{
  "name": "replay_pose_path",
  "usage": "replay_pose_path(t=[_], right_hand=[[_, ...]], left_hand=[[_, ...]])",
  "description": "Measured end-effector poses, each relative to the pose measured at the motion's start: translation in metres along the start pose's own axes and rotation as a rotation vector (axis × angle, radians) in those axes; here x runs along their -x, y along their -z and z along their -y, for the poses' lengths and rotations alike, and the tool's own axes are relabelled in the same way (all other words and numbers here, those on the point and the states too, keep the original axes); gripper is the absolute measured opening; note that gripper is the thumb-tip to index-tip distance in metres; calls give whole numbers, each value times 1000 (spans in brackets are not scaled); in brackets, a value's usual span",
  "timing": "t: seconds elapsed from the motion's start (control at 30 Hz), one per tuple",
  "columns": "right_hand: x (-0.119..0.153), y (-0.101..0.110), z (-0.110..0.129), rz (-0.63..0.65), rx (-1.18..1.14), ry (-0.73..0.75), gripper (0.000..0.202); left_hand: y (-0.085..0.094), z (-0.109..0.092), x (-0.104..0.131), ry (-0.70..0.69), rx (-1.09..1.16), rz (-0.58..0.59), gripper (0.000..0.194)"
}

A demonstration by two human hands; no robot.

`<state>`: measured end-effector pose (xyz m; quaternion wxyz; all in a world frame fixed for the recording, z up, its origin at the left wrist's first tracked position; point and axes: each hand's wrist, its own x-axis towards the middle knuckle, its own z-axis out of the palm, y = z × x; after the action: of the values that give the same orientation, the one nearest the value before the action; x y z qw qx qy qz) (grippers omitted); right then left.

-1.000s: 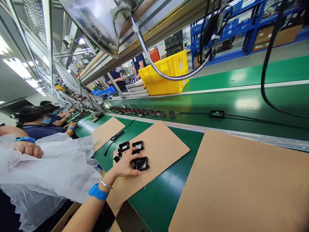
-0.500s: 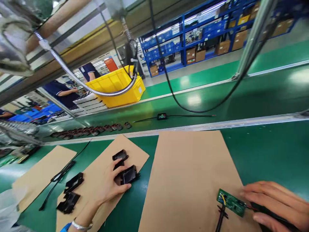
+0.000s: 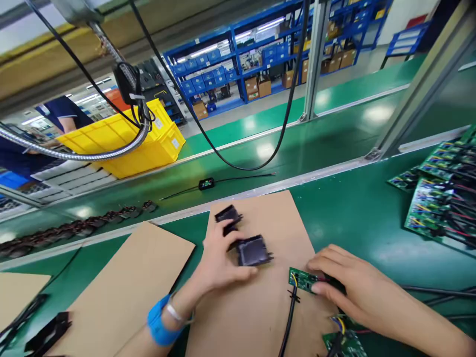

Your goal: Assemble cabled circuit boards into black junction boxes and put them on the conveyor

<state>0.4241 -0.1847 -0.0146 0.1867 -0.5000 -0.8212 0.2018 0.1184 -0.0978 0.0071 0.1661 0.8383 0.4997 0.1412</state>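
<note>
Two joined black plastic housing parts (image 3: pixel 254 251) lie on the middle cardboard sheet (image 3: pixel 238 307). My left hand (image 3: pixel 221 253) has its fingers curled around their left side, thumb along the lower edge. To the right, my right hand (image 3: pixel 338 277) pinches the right end of a small green circuit board (image 3: pixel 302 279) between thumb and fingers. Yellow wires and a black cable (image 3: pixel 287 322) hang from the board's left end. A second green board (image 3: pixel 347 344) shows below my right hand, at the bottom edge.
Stacked green boards with wires (image 3: pixel 431 203) sit at the right. Another cardboard sheet (image 3: pixel 122 282) and a black housing (image 3: pixel 48 334) are at the left. A small black module (image 3: pixel 206 184) lies beyond the metal rail. A yellow bin (image 3: pixel 148 148) and a person's arm (image 3: pixel 67 124) are farther back.
My left hand and the black housings have moved right, from the left cardboard onto the middle one. My right hand has closed on the board's end. The view has turned right, showing the stacked boards.
</note>
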Motion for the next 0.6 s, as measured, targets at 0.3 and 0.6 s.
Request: replay_pose_path(t=[0.3, 0.6], right_hand=[[-7, 13, 8, 94, -210, 12, 14], [-28, -6, 4, 38, -138, 137, 5]], left_hand=[[-53, -32, -4, -206, -1, 120, 81], [-94, -9, -4, -473, 95, -109, 75]])
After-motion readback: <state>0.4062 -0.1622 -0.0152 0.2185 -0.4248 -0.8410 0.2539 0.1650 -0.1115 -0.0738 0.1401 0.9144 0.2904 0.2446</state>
